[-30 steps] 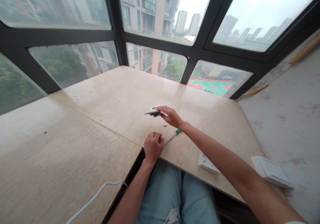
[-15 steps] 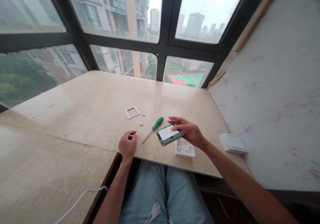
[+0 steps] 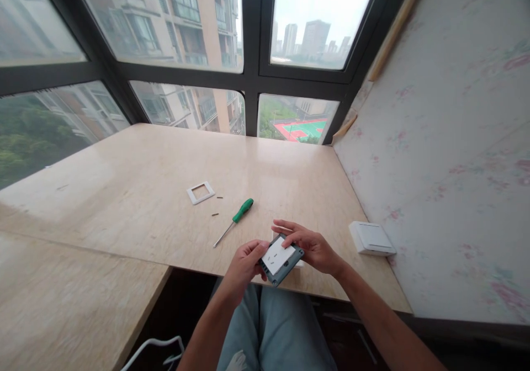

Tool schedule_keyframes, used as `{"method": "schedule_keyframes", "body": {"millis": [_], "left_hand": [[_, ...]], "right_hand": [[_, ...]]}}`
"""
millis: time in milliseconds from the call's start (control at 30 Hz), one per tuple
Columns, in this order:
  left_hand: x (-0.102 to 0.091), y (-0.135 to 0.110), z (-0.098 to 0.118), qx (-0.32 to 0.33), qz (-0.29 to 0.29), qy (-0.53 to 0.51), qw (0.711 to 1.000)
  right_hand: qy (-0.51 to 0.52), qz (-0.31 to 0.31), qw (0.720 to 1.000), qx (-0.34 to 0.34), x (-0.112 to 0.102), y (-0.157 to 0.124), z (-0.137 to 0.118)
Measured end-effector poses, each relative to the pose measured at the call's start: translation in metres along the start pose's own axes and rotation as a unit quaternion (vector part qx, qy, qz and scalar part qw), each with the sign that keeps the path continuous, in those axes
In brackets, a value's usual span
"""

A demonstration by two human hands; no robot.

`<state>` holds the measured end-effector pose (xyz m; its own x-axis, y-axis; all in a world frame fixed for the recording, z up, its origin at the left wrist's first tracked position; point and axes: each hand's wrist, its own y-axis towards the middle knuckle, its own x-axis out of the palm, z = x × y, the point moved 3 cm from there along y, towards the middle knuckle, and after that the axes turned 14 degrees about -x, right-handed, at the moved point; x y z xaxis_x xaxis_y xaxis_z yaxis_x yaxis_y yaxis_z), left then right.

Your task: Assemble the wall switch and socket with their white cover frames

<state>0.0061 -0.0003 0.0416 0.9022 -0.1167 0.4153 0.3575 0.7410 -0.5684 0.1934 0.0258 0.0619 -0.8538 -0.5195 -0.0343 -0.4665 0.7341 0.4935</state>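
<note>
Both of my hands hold a grey wall socket module (image 3: 280, 258) with a white face, just above the front edge of the tan table (image 3: 165, 216). My left hand (image 3: 244, 263) grips its left side with curled fingers. My right hand (image 3: 310, 247) grips its right and top side. A white piece lies on the table partly hidden under the socket and my right hand. A green-handled screwdriver (image 3: 232, 221) lies on the table to the upper left of my hands. Farther left lie a white square frame (image 3: 200, 192) and two small screws (image 3: 216, 213).
A white switch box (image 3: 371, 238) sits at the table's right end against the wall with pink flowers (image 3: 447, 155). Dark-framed windows run along the back. A white cable (image 3: 153, 349) hangs at the lower left. My legs in light jeans are below the table edge.
My right hand brought the socket module from the far table down to the front edge. My left hand left the table and took hold of it. The view swung left.
</note>
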Motion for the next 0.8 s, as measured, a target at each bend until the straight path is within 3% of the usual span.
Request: {"method": "schedule_keyframes", "body": {"millis": [167,333,467,600,800], "left_hand": [[0.003,0.003,-0.002,-0.014,0.018,-0.019,1.000],[0.009,0.006,-0.006,0.021,0.104,-0.061,0.992],[0.017,0.012,-0.011,0.024,0.116,-0.062,0.991],[0.026,0.017,-0.015,0.032,0.111,-0.035,0.993],[0.037,0.005,-0.018,0.039,0.108,0.005,0.993]], "right_hand": [[0.011,0.051,0.999,0.009,-0.007,-0.018,0.014],[-0.034,0.128,0.991,0.020,-0.015,-0.038,0.011],[-0.084,0.090,0.992,0.029,-0.017,-0.050,-0.004],[-0.217,0.028,0.973,0.077,-0.019,-0.058,-0.011],[-0.310,0.009,0.949,0.051,-0.021,-0.063,-0.008]]}}
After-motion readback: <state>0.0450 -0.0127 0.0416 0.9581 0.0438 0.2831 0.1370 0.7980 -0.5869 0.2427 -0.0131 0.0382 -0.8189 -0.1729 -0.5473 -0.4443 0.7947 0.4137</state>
